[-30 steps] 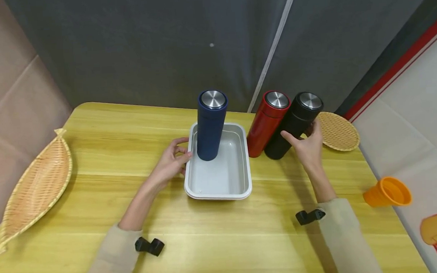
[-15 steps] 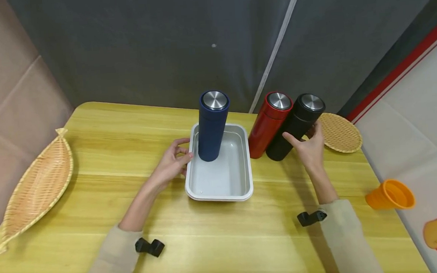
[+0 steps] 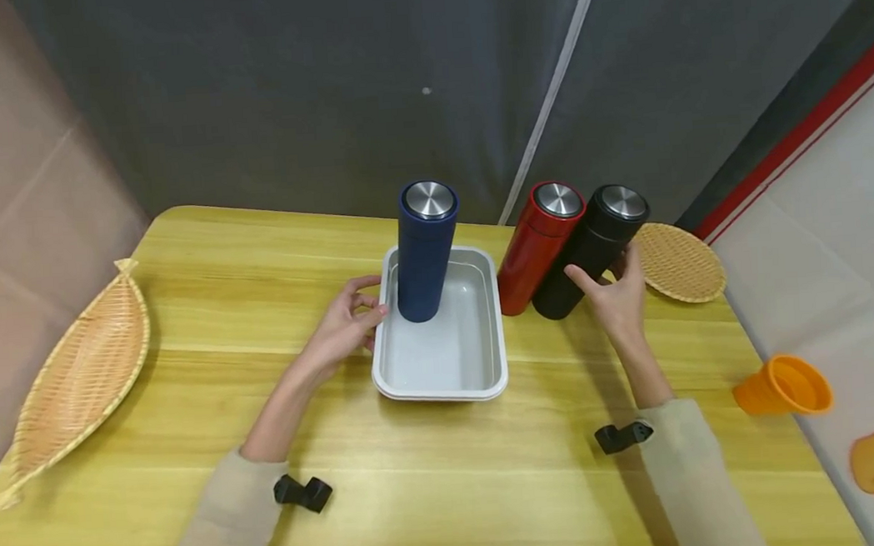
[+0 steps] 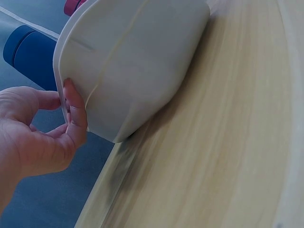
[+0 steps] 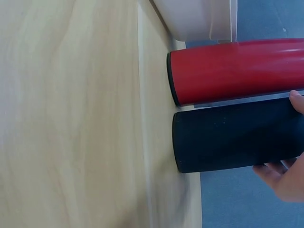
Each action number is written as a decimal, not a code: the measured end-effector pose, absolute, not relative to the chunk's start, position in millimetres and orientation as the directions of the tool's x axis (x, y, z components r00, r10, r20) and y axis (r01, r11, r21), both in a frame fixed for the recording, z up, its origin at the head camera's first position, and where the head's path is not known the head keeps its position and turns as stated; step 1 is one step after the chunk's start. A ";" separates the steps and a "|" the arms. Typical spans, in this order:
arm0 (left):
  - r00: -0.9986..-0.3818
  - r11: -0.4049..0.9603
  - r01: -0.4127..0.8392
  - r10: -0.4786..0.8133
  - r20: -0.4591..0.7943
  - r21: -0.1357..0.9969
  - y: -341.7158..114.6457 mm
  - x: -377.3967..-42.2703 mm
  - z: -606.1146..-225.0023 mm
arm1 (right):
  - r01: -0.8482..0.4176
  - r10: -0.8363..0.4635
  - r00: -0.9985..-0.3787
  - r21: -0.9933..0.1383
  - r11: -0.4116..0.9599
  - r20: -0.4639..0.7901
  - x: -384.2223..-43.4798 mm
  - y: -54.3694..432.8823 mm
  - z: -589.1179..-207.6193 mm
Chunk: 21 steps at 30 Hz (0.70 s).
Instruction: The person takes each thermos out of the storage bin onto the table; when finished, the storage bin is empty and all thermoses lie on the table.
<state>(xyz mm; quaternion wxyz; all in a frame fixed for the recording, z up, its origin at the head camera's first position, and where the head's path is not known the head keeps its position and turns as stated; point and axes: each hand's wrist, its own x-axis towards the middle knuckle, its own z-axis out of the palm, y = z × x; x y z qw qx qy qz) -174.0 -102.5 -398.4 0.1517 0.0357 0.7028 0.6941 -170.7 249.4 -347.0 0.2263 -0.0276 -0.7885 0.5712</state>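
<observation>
My left hand [image 3: 341, 325] pinches the left rim of a light grey rectangular basin [image 3: 438, 361], thumb on the rim and fingers against the outer wall, as the left wrist view shows. Inside the basin, toward its back left, a navy thermos [image 3: 425, 261] stands upright. My right hand [image 3: 619, 295] grips a black thermos [image 3: 582, 256] around its right side, thumb in front and fingers behind. In the right wrist view the base of the black thermos [image 5: 228, 135] is at the table surface. Just left of it stands a red thermos [image 3: 533, 254], beside the basin's right wall.
A leaf-shaped wicker basket [image 3: 82, 370] lies at the table's left. Behind my right hand is a round woven tray [image 3: 680, 262]. An orange cup [image 3: 782, 385] sits at the right edge. A dark grey curtain [image 3: 284, 99] hangs behind the wooden table [image 3: 450, 489].
The head view shifts slightly. Both hands keep their hold, and the basin and the thermoses stay where they were.
</observation>
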 end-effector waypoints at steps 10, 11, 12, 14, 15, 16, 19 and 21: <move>-0.951 0.027 -0.178 0.251 -0.179 0.984 -103.3 -176.4 -402.1 | -0.184 0.380 -0.882 -0.946 0.265 0.278 -166.2 247.1 -359.7; -0.951 0.026 -0.178 0.254 -0.179 0.984 -103.2 -176.4 -401.7 | -0.191 0.382 -0.880 -0.947 0.258 0.282 -165.0 247.5 -360.9; -0.950 0.024 -0.179 0.256 -0.179 0.984 -103.1 -176.4 -401.3 | -0.199 0.382 -0.879 -0.948 0.250 0.285 -163.6 247.9 -362.0; -0.950 0.021 -0.182 0.255 -0.181 0.983 -102.8 -176.0 -400.5 | -0.213 0.377 -0.877 -0.945 0.249 0.298 -160.1 248.8 -363.2; -0.950 0.023 -0.182 0.254 -0.181 0.983 -102.6 -175.7 -400.0 | -0.221 0.375 -0.876 -0.943 0.249 0.305 -158.2 249.3 -363.5; -0.950 0.025 -0.181 0.254 -0.182 0.983 -102.5 -175.4 -399.5 | -0.229 0.372 -0.874 -0.940 0.253 0.313 -156.0 249.6 -363.5; -0.949 0.036 -0.183 0.253 -0.187 0.982 -102.6 -174.8 -398.9 | -0.242 0.360 -0.873 -0.934 0.261 0.327 -148.8 250.3 -363.0; -0.950 0.040 -0.186 0.249 -0.190 0.982 -102.8 -174.9 -399.2 | -0.248 0.349 -0.876 -0.932 0.263 0.332 -144.0 249.9 -361.8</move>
